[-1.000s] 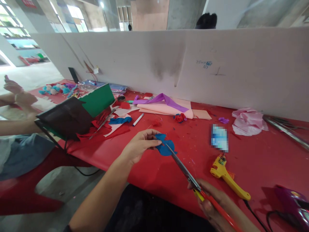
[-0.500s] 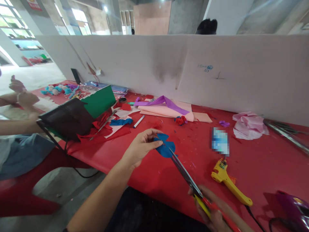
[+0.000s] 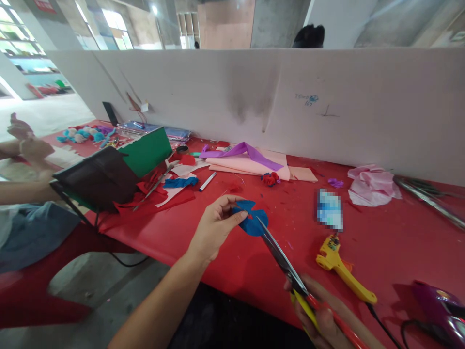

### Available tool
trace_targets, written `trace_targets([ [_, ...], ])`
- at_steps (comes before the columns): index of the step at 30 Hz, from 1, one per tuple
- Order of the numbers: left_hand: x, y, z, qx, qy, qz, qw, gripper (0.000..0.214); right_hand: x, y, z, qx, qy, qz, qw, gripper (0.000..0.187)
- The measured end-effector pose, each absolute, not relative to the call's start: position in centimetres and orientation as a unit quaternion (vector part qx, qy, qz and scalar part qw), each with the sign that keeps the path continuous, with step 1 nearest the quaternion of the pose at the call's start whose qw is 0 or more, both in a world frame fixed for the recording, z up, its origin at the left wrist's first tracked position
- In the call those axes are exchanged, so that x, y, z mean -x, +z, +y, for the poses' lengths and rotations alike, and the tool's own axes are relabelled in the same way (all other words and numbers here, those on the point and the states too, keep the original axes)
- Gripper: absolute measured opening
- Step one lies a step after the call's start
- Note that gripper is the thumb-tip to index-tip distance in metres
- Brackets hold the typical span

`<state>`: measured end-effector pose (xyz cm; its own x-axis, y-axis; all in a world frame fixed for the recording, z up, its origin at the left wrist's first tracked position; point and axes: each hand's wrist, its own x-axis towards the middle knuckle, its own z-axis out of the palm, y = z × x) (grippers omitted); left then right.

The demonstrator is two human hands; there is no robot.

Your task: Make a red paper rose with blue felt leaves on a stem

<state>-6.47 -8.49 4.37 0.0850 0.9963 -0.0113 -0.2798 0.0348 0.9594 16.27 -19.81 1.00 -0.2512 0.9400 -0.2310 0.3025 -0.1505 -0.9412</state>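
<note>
Between the thumb and fingers of my left hand [image 3: 218, 220] is pinched a blue fabric or paper piece [image 3: 256, 224], rounded with notches cut into it. My right hand [image 3: 319, 310] grips scissors [image 3: 281, 257] with yellow and red handles. The blades point up and left, and their tips lie against the blue piece. Just beyond my hands a red and blue ruffled flower [image 3: 271, 179] lies on the red table [image 3: 225, 261]. A yellow glue gun [image 3: 345, 271] rests to the right of the scissors.
A white marker [image 3: 208, 181], a blue strip [image 3: 180, 182], red scraps and a second pair of scissors lie left. Purple and pink sheets [image 3: 250, 162] are at the back, crumpled pink material [image 3: 374, 186] right. Another person's hands [image 3: 31, 140] show far left, past a dark-and-green panel [image 3: 105, 174].
The blue piece has turned slightly in my left hand, and its right lobe now sits farther right. The scissor tips have shifted a little up and right. The whole view has tilted slightly.
</note>
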Motion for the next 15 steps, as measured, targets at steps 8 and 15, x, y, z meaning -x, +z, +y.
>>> trace_targets([
  [8, 6.2, 4.5, -8.4, -0.438, 0.54, 0.413, 0.588, 0.022, -16.1, 1.9, -19.6, 0.513, 0.578, -0.561, 0.296, 0.071],
  [15, 6.3, 4.3, -8.5, -0.434, 0.542, 0.412, 0.59, 0.022, -15.9, 2.9, -19.7, 0.546, 0.562, -0.549, 0.291, 0.06],
])
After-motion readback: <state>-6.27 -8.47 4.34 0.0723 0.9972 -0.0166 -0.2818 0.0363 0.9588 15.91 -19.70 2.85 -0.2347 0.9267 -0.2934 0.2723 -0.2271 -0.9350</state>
